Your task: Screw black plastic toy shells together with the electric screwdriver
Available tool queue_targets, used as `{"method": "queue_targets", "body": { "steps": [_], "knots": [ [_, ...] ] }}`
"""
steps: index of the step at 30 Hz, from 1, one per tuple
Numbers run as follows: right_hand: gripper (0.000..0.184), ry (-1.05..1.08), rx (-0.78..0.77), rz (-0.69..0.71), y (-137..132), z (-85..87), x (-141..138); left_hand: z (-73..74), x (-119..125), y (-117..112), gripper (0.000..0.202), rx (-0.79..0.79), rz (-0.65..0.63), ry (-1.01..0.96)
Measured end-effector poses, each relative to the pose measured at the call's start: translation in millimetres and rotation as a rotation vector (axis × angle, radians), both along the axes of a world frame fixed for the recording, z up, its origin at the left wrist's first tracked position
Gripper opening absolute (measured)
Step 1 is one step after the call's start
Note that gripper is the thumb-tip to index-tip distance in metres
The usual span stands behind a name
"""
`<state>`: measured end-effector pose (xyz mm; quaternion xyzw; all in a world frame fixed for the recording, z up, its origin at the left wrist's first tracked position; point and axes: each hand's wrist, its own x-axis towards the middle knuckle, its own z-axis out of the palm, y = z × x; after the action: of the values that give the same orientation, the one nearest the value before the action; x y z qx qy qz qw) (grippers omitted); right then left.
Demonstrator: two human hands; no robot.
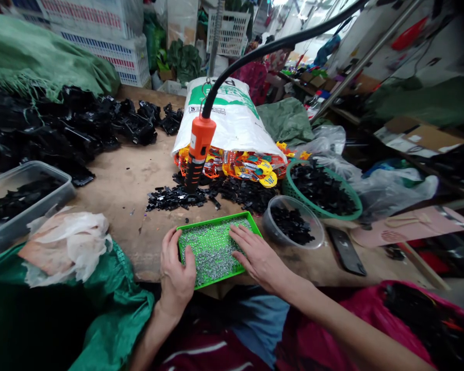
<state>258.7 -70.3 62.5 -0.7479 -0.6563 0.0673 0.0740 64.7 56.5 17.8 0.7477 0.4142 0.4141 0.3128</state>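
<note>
A bright green tray (pixel 220 282) lies at the table's near edge, its floor dotted with holes and strewn with small silvery screws (pixel 215 260). My left hand (pixel 178 270) is closed around the tray's left side, thumb over the rim. Over the tray's right part my right hand (pixel 261 252) is spread, fingers stretched out and fingertips down among the screws. Beyond the tray an orange and black electric screwdriver (pixel 201 147) hangs upright from a spring and a thick black cable. Below its tip is a pile of small black plastic parts (pixel 174 198).
A clear round tub (pixel 272 203) and green basket (pixel 358 214) hold black parts at right, near a phone (pixel 346 250). Behind, a white sack (pixel 232 123) spills orange and yellow pieces. At left stand a clear bin (pixel 62 178) and black plastic shells (pixel 73 129).
</note>
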Motion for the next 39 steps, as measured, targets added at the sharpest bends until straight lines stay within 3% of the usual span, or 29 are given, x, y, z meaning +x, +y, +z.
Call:
{"method": "queue_targets", "body": {
  "steps": [13,29,39],
  "knots": [
    [0.047,-0.066,-0.003,-0.01,0,-5.9,-12,-0.5,-2,-1,0.038,0.003,0.005,-0.001],
    [0.047,-0.014,0.017,-0.008,0,-8.1,-6,1.3,-1,-2,0.039,-0.005,0.007,0.008],
    [0.047,0.001,-0.005,-0.014,-4,-2.0,-7,-1.0,0,-1,0.039,0.009,0.014,-0.009]
  ]
}}
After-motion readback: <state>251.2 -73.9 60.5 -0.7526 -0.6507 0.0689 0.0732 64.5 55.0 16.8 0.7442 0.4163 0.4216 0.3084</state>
